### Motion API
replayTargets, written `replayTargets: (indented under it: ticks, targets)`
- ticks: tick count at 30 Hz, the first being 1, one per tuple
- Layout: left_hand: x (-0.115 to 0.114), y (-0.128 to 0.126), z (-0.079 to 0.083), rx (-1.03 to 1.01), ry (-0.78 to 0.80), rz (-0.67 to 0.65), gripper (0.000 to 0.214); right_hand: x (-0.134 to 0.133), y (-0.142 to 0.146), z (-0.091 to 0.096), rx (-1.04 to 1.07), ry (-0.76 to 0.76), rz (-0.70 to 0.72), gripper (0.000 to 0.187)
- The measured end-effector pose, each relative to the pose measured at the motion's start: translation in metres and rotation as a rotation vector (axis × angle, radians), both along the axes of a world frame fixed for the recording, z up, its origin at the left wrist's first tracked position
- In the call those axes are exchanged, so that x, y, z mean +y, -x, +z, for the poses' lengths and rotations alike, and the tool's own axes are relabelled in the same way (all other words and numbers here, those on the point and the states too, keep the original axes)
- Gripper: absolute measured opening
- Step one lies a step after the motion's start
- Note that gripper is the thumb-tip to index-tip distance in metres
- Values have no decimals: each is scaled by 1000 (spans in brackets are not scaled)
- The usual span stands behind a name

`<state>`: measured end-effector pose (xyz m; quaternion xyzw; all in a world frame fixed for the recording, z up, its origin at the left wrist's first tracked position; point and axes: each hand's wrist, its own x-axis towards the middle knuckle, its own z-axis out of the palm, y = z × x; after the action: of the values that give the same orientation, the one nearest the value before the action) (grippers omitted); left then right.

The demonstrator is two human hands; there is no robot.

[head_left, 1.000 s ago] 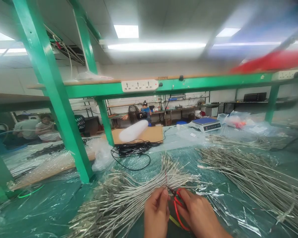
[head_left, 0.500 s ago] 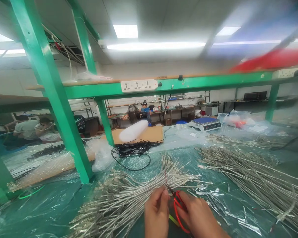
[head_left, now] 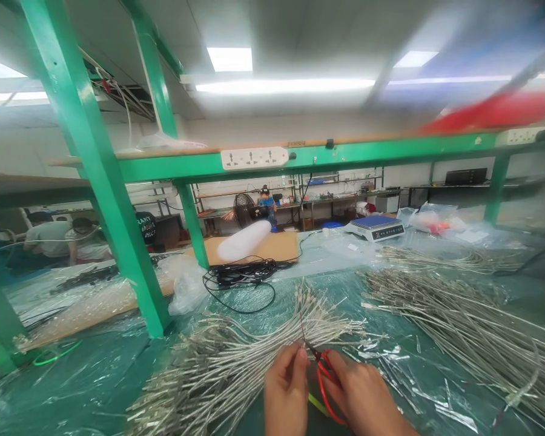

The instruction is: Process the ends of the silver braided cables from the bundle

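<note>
My left hand (head_left: 285, 390) is closed in a pinch on a thin red wire (head_left: 303, 330) that rises from its fingertips. My right hand (head_left: 362, 396) is wrapped round red-handled cutters (head_left: 325, 387), whose dark jaws sit at the wire beside my left fingers. Both hands rest at the bottom centre, on top of a heap of silver braided cables (head_left: 236, 357) that fans out to the left over the plastic-covered green bench (head_left: 95, 381).
A second pile of silver cables (head_left: 458, 321) lies to the right. Beyond are a black cable coil (head_left: 243, 275), a white roll (head_left: 244, 240) on cardboard and a scale (head_left: 376, 227). A green post (head_left: 113, 200) stands left. People sit at a bench on the far left (head_left: 68, 239).
Almost nothing has moved; my hands stay together on the wire and cutters, with only slight shifts of the fingers.
</note>
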<state>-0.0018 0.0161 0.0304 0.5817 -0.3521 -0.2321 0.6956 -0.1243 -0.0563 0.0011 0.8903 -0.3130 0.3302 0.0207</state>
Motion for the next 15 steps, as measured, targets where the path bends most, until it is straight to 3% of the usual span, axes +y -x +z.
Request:
replayTargets:
  ticks: [4,9,12,15]
  targets:
    - [1,-1,2,33,12,-55,43,-1,2,2,-33,-33,27,4]
    - [1,-6,3,128,-11,-157,45,-1,8,12,-78,-110,-3,22]
    - [-2,-11,-1,200,50,-110,46,-4,17,19,46,-238,-7,24]
    - [-6,-15,-7,243,98,-95,44,-9,24,18,212,-317,94,17]
